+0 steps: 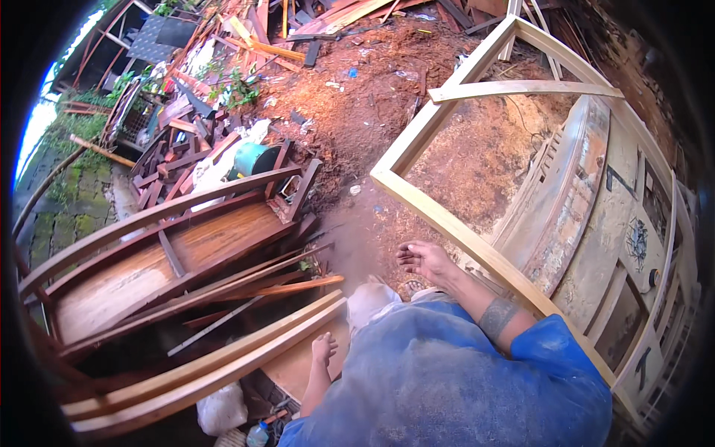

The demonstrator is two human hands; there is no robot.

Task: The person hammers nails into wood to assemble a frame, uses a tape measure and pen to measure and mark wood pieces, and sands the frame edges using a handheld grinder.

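Observation:
My right hand hangs in front of my body with its fingers loosely bent and apart, holding nothing. It is a little left of the nearest rail of a pale wooden frame, which has a slanting brace across its far corner. My left hand hangs low at my left side, fingers lightly curled, with nothing seen in it. Beside it lie two long pale wooden beams and a flat wooden panel. Neither hand visibly grips the wood.
A workbench with nails stands under the frame at right. Dark reddish wooden framework fills the left. Scrap wood, a teal bucket, a white bag and a plastic bottle lie about on sawdust-covered ground.

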